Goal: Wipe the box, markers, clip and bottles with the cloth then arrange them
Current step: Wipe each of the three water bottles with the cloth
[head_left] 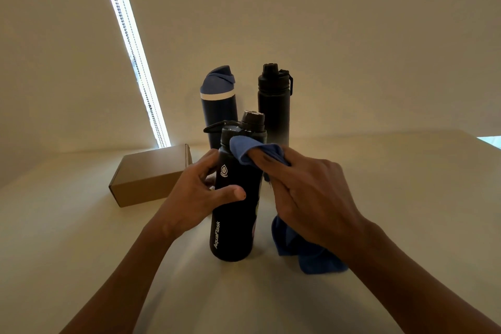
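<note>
Left hand (pixel 200 192) wraps the black AquaFlask bottle (pixel 235 206), upright mid-table, thumb across its front; right hand (pixel 306 190) clutches the blue cloth (pixel 252 150) and presses it against the bottle's shoulder (the rest hangs down to the table (pixel 81 238)); behind stand a navy bottle (pixel 218 106) and a tall black bottle (pixel 273 106); the cardboard box (pixel 146 176) lies toward the table's far-left edge.

The scene is dim and warm-toned, and the only strong light is a glaring white strip (pixel 132 51) up and left of the AquaFlask bottle (pixel 233 198). The bottle reads nearly black, with soft shadows on the tabletop (pixel 81 238) beneath it. Wide-angle distortion slants the strip, and detail is soft and slightly grainy.
</note>
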`<state>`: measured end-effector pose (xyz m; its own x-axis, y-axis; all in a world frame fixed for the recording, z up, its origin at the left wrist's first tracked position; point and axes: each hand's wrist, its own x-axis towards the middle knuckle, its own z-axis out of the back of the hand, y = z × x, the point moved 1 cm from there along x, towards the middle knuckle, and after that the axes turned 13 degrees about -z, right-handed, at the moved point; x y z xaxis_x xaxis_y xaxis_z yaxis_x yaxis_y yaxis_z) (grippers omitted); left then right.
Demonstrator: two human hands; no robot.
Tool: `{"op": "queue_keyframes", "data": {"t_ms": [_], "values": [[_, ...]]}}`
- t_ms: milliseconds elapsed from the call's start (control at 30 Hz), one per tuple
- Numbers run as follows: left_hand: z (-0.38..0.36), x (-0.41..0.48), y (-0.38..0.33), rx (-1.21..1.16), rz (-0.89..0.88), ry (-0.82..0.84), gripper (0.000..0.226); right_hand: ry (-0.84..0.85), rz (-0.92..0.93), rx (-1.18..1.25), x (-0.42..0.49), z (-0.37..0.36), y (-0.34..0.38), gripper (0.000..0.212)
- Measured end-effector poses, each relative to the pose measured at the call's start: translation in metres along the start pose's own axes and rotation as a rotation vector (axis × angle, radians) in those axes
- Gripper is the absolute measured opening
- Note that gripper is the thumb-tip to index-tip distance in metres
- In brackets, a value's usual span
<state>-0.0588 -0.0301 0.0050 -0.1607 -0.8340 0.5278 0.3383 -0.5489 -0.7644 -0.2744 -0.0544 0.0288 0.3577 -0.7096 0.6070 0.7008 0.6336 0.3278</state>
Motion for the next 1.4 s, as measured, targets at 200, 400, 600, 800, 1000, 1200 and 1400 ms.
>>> {"op": "queue_keyframes", "data": {"t_ms": [200,400,600,800,1000,1200,1400], "values": [[0.000,0.001,0.000,0.002,0.000,-0.004,0.060,0.075,-0.018,0.028,-0.001,-0.005,-0.005,0.056],[0.003,-0.001,-0.001,-0.052,0.036,0.024,0.070,0.014,-0.065,0.113,-0.011,0.001,-0.020,0.057],[0.001,-0.001,0.005,-0.093,0.063,-0.001,0.048,0.119,-0.058,0.213,-0.014,-0.015,-0.026,0.058],[-0.008,-0.003,0.010,-0.213,0.103,-0.042,0.054,0.076,-0.051,0.249,-0.007,-0.007,-0.029,0.063],[-0.015,-0.003,0.016,-0.306,0.134,-0.070,0.060,-0.009,-0.004,0.106,-0.012,-0.002,-0.027,0.053],[-0.015,-0.003,0.022,-0.312,0.143,-0.085,0.050,0.034,0.021,0.285,-0.021,-0.033,-0.029,0.047],[-0.015,-0.002,0.020,-0.309,0.140,-0.074,0.051,-0.111,0.020,0.193,-0.014,-0.012,-0.024,0.043]]}}
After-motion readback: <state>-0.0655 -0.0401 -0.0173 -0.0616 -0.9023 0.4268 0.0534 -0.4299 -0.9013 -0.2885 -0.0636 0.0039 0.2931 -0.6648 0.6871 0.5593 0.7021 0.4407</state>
